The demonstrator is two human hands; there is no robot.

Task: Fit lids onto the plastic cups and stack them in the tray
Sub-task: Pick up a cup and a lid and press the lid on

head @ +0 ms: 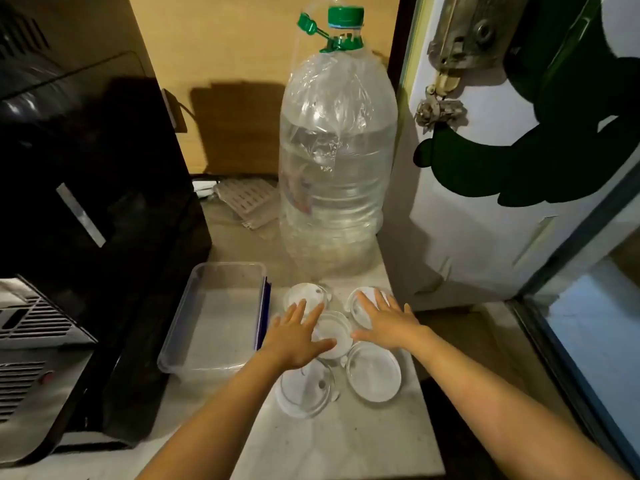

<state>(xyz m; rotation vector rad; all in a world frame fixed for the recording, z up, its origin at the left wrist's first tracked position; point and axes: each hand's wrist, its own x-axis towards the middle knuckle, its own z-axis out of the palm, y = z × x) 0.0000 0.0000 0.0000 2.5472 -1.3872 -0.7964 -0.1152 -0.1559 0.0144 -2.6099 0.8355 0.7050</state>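
Several clear plastic cups and lids sit clustered on the pale counter. One round piece lies at the far left [302, 295], another at the far right [367, 296], a cup in the middle [331, 328], a lid with a small hole at the near left [304, 389] and a round one at the near right [373, 372]. My left hand [294, 336] hovers flat with fingers spread over the left pieces. My right hand [386, 322] is spread the same way over the far right piece. Neither hand holds anything. A clear rectangular tray [180, 341] with nothing in it stands left of the cluster.
A big clear water bottle [337, 168] with a green cap stands just behind the cups. A black appliance [93, 202] fills the left side. A white door [485, 202] with a latch is at the right, past the counter's edge.
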